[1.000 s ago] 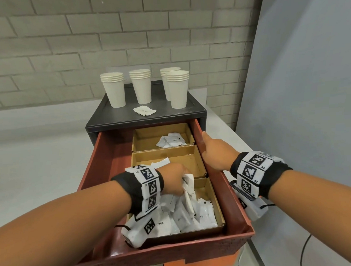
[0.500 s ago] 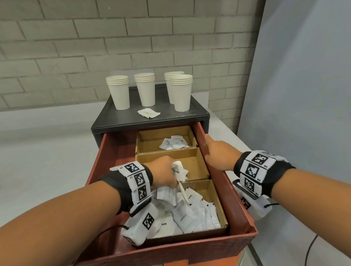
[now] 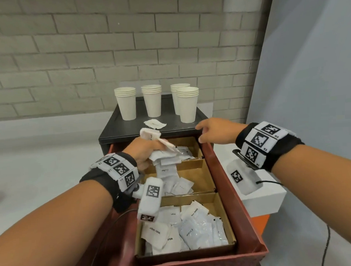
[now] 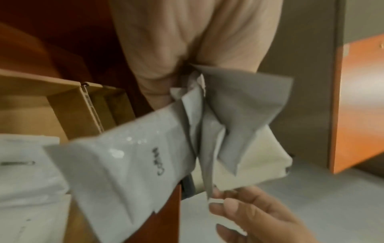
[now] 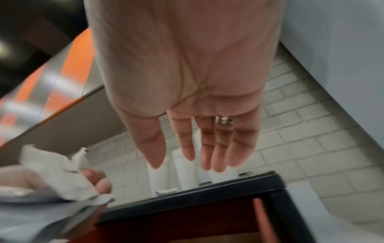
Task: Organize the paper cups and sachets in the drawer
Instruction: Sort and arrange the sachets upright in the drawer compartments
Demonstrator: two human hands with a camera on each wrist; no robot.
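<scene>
Since before, your left hand [image 3: 145, 152] lifts clutched sachets [image 3: 165, 159] to frame center for sorting; right hand [image 3: 215, 134], fingers loose and empty, nears cups [image 3: 187, 104].

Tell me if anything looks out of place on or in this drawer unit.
One sachet lies on the black cabinet top among the cup stacks, outside the drawer. The nearest compartment holds a jumbled heap mixing white sugar and cream sachets. The left hand grips a bunch.

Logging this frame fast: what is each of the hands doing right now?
Left hand: gripping a bunch of sachets above the drawer.
Right hand: open, fingers straight, holding nothing.
</scene>
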